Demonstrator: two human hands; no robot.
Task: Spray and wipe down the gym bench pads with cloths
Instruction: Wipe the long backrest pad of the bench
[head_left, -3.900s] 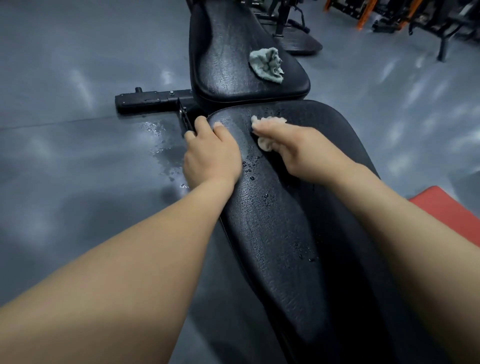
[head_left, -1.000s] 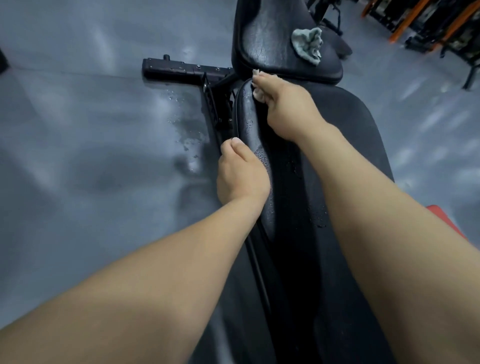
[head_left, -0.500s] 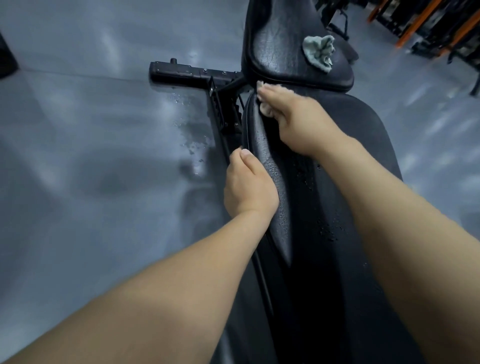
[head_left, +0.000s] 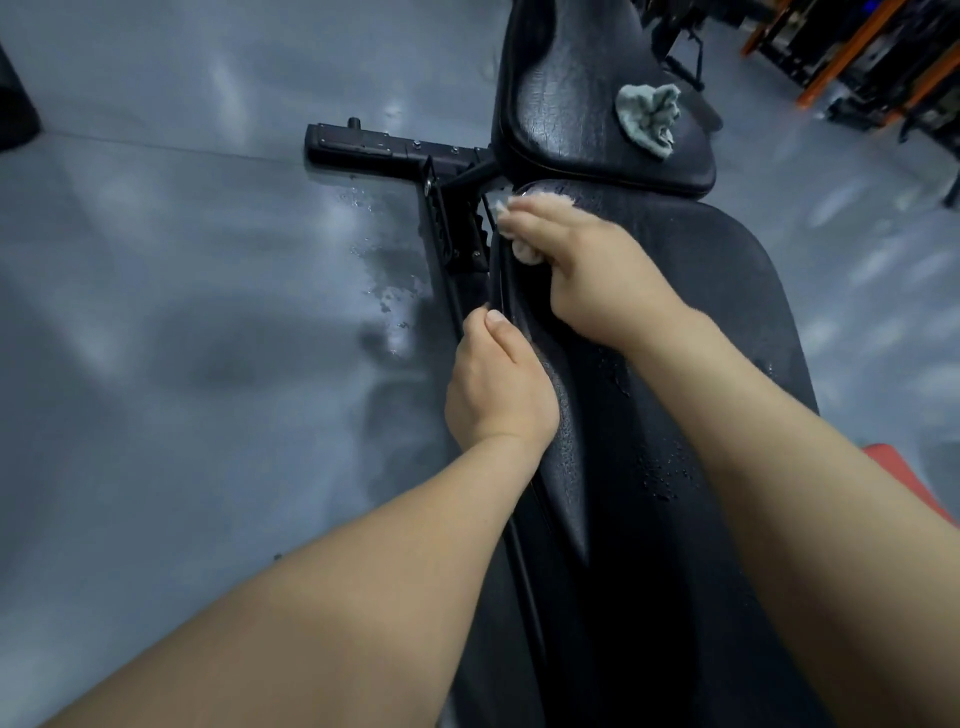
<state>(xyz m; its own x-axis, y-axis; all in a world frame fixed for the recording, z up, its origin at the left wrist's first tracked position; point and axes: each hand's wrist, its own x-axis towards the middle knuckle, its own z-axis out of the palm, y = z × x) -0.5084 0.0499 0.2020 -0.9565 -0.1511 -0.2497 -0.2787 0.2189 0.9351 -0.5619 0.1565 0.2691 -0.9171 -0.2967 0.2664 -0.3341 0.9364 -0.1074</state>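
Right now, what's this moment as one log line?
wiping | right hand: holds white cloth on near pad, far corner | left hand: grips near pad, left edge | grey cloth: on far pad

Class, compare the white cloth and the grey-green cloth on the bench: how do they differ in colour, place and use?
Colour: the white cloth is pale; the grey-green cloth is darker.
Place: the white cloth is at the long pad's far end; the grey-green cloth lies on the short pad.
Use: the right hand holds the white cloth against the pad; nothing touches the grey-green cloth.
Both are crumpled.
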